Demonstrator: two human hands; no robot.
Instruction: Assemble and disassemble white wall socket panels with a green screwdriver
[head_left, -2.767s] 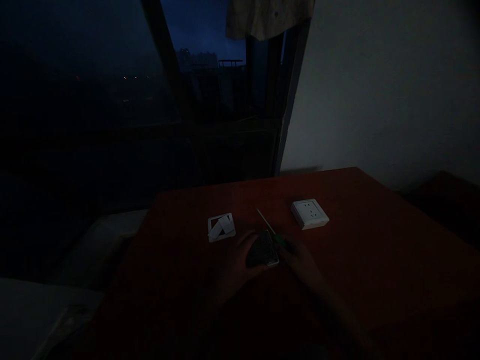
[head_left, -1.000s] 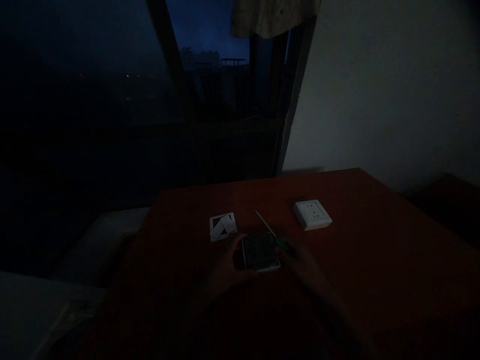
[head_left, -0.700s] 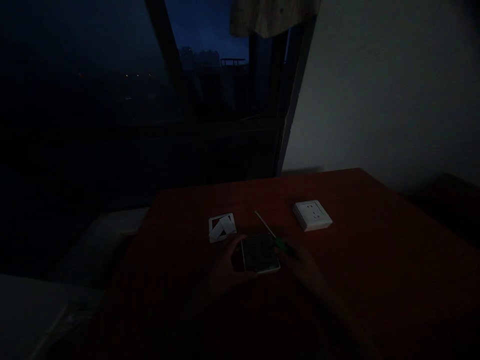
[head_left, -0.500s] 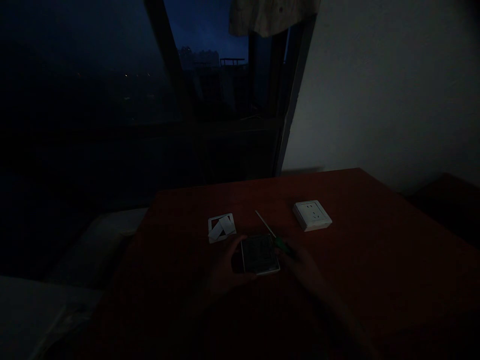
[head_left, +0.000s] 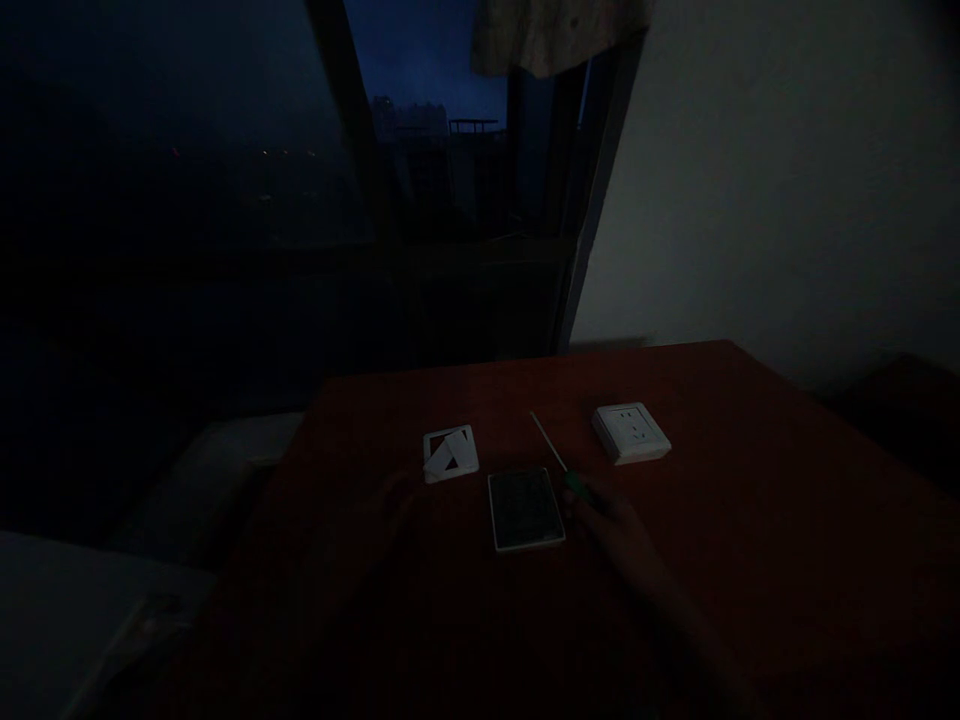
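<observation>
My right hand [head_left: 611, 520] is closed around the green handle of a screwdriver [head_left: 576, 483], whose thin metal shaft points away to the upper left. Just left of that hand, a square switch or socket box [head_left: 525, 510] with a pale rim and dark inside lies on the table, untouched. My left hand [head_left: 386, 505] is dim and blurred, apart from the box on its left side, and appears open with nothing in it. Close beyond it lies a white square frame [head_left: 472, 457] with loose white strips [head_left: 448, 455] across its opening.
A white wall socket on its box [head_left: 632, 433] sits toward the right on the reddish table [head_left: 720, 430]. Behind the table are a dark window [head_left: 450, 250] and a pale wall [head_left: 757, 190]. The room is very dim.
My left hand has let go of the dark-faced box and moved left. The screwdriver remains in my right hand. The whole view has shifted slightly.
</observation>
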